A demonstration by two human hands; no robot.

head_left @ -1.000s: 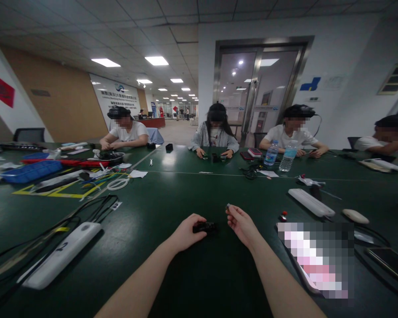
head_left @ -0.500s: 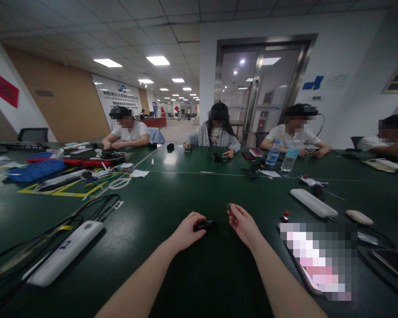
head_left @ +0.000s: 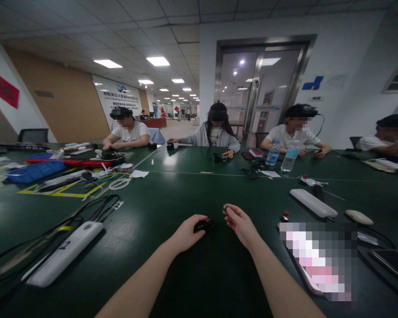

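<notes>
In the head view my left hand (head_left: 193,232) is closed around a small glossy black object (head_left: 207,225) just above the dark green tabletop (head_left: 172,278). My thumb and fingers cover its left end, so its kind is not clear. To the right, my right hand (head_left: 239,224) pinches a tiny dark piece (head_left: 224,208) between thumb and fingertips. A narrow gap separates that piece from the black object.
Right of my arm lie a phone (head_left: 305,265) with a blurred screen, a white power strip (head_left: 313,203) and a pale mouse (head_left: 359,217). Another power strip (head_left: 64,252) with cables lies left. Two bottles (head_left: 290,157) stand farther back. Several people sit across the table.
My right hand has moved slightly left with the tiny piece, closer to the black object. The black object has turned a little in my left hand. The person opposite has reached toward a black box.
</notes>
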